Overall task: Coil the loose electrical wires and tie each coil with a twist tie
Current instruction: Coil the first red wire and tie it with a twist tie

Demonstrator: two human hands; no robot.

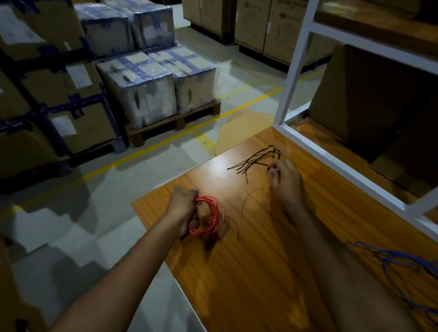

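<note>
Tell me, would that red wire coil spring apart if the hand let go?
Probably somewhat. The red wire coil has no tie visible yet, only the left hand gripping its loops together. The wire looks thin and light, so it would likely loosen and sag rather than keep its shape.

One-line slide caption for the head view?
Left hand holds the red coil while right hand pinches a twist tie from the pile on the table.

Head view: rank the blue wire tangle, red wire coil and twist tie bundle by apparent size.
1. blue wire tangle, partly cut off and nearest, so unsure.
2. red wire coil and twist tie bundle look alike.
</note>
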